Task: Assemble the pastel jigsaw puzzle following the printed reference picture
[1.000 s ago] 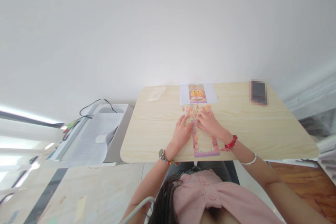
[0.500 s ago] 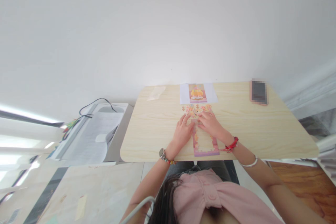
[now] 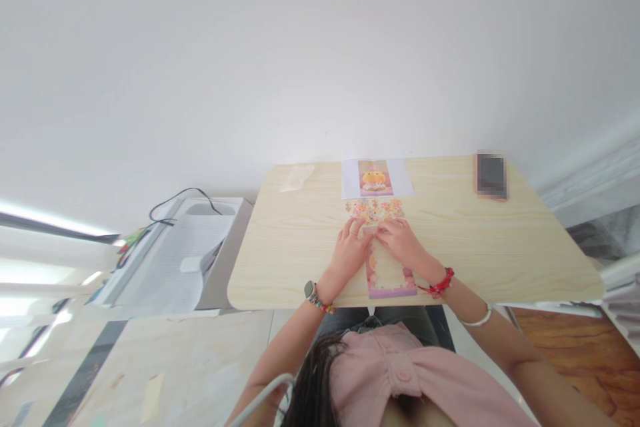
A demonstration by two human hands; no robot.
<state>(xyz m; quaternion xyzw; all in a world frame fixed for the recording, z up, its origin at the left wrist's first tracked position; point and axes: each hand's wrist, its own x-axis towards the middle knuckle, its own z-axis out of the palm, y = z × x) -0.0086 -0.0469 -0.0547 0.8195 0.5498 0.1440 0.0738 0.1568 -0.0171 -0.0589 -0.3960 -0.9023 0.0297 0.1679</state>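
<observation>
A partly assembled jigsaw puzzle (image 3: pixel 393 293) lies near the table's front edge, a purple-pink border around a bare middle. My left hand (image 3: pixel 351 248) rests at its upper left corner, fingers spread and bent, thumb touching the top edge. At that same top edge is my right hand (image 3: pixel 404 245), fingers pressed together on what appears to be a small puzzle piece, mostly hidden by the fingertips. Just beyond both hands, loose puzzle pieces (image 3: pixel 374 209) lie in a heap. Behind them a white sheet carries a printed picture (image 3: pixel 375 178) of a yellow cartoon figure.
The light wooden table (image 3: pixel 500 247) stands against a white wall. A phone (image 3: pixel 491 177), blurred out, lies at the back right. A clear plastic wrapper (image 3: pixel 299 177) is at the back left. Left of the table, a white cabinet holds papers (image 3: pixel 175 260) and a black cable (image 3: pixel 185 191).
My right fingers have drawn back slightly from the loose pieces to the puzzle's top edge, closer to my left thumb. The left hand stays nearly in place.
</observation>
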